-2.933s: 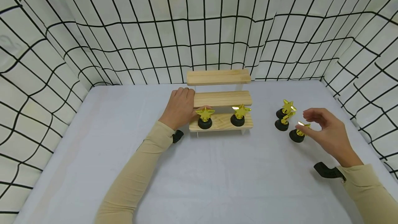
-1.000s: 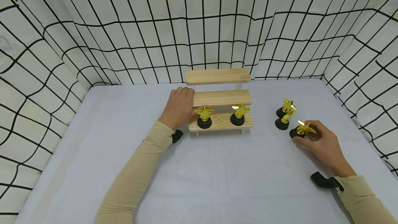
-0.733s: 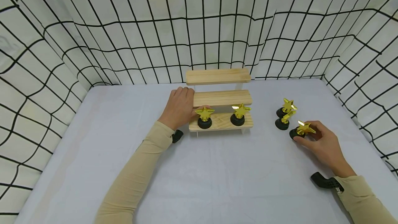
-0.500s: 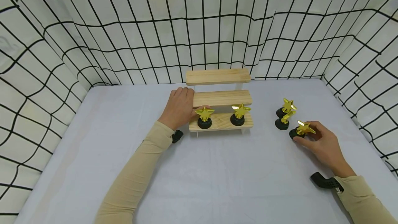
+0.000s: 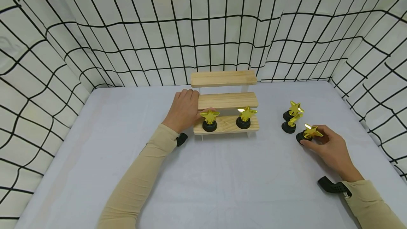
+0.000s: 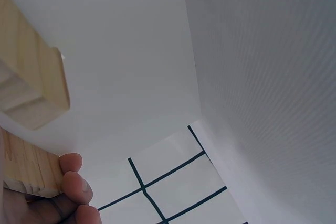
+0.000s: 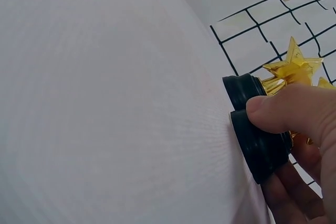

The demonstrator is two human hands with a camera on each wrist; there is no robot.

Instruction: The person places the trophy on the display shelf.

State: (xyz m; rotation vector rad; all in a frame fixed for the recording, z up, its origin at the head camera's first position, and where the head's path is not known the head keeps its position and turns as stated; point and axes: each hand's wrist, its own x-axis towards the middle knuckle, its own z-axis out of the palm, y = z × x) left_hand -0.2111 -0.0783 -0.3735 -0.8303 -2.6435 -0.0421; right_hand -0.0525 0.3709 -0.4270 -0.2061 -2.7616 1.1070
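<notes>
tabletop (image 5: 229,179), right hand (image 7: 307,119) partly hiding trophy (image 7: 260,148)

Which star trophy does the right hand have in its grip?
The frontmost trophy of the three right of the wooden shelf; only it is pinched by the right hand.

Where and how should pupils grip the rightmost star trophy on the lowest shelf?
Probably by its round black base, from the front right: the trophy stands upright, its star pointed, the middle shelf behind and another trophy to its left.
</notes>
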